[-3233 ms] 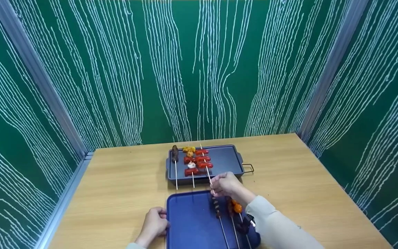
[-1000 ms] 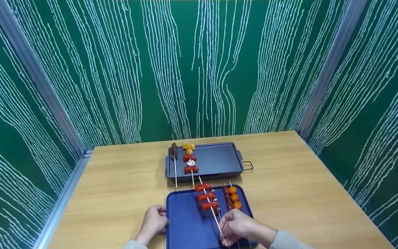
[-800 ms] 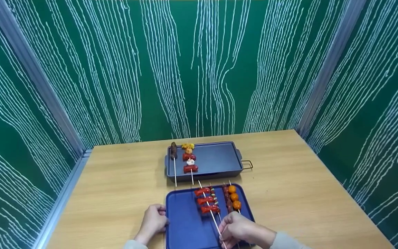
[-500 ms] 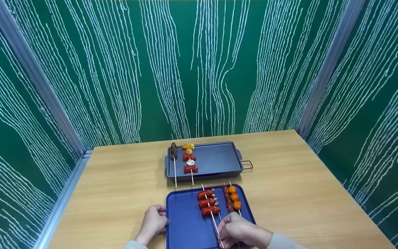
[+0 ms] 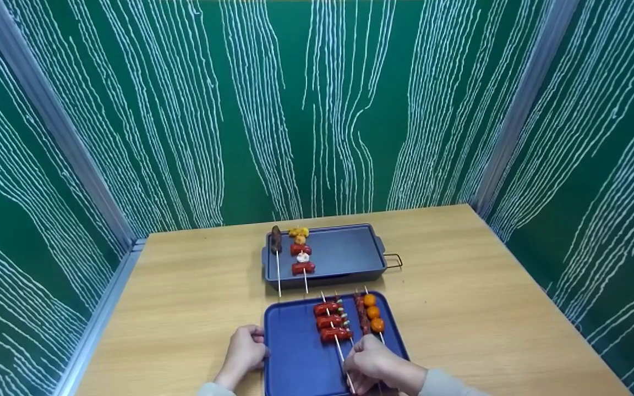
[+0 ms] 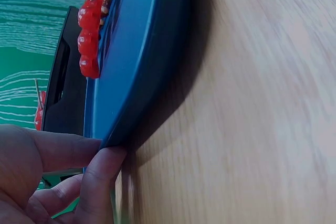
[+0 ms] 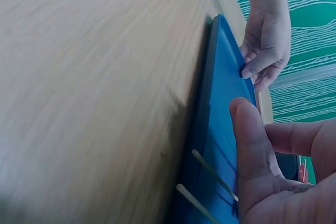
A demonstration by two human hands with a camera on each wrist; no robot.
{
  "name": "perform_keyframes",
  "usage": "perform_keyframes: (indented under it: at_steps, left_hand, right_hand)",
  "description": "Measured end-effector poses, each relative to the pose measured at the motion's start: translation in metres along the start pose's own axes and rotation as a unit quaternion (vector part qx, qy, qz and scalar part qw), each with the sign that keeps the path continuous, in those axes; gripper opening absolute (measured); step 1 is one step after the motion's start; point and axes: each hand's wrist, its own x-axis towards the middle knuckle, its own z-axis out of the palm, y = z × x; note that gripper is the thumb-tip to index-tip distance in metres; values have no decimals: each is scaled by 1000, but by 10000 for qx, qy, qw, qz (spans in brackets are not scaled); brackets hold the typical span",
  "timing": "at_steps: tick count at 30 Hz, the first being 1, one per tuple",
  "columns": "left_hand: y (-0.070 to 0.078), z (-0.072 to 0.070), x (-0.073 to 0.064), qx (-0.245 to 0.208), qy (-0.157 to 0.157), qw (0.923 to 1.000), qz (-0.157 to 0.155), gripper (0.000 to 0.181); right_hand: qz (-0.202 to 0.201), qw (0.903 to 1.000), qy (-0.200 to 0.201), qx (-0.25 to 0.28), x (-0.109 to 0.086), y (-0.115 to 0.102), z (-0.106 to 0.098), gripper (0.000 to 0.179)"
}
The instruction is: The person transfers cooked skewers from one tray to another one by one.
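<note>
My left hand [image 5: 245, 350] pinches the left rim of a blue tray [image 5: 295, 363] between thumb and fingers, clearest in the left wrist view. On the tray lies a skewer of red sausage pieces [image 5: 329, 322]. My right hand [image 5: 375, 360] is low over the tray beside this skewer's stick. In the right wrist view, its thumb [image 7: 249, 140] is extended and no stick shows between thumb and index finger. To the right of the sausages lie a thin brown-and-green skewer [image 5: 344, 313], a dark red meat skewer [image 5: 361, 313] and a skewer of orange balls [image 5: 373, 312].
Behind the tray stands a dark grill pan [image 5: 350, 250] with a wire handle [image 5: 394, 260] on its right. A brown meat skewer [image 5: 276, 240] and a mixed skewer [image 5: 302, 250] lie at its left, sticks overhanging its front. Green patterned walls enclose the wooden table [image 5: 196, 291].
The sausage skewer was lifted off the grill pan, brought to the blue tray by my right hand and lowered there. The right hand has shifted slightly. The left hand stays at the rim.
</note>
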Motion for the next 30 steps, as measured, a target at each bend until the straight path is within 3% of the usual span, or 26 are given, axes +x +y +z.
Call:
perform_keyframes:
  at_steps: [17, 23, 30]
  left_hand:
    - [-1, 0, -2, 1, 12, 9999, 115, 40]
    - [1, 0, -3, 25, -24, 10000, -52, 42]
    - [2, -1, -3, 1, -47, 10000, -33, 43]
  right_hand:
    - [-296, 9915, 46, -1266, 13, -6, 8, 25]
    - [-189, 9891, -37, -1458, 15, -5, 9, 29]
    - [-117, 9893, -49, -1456, 15, -8, 8, 29]
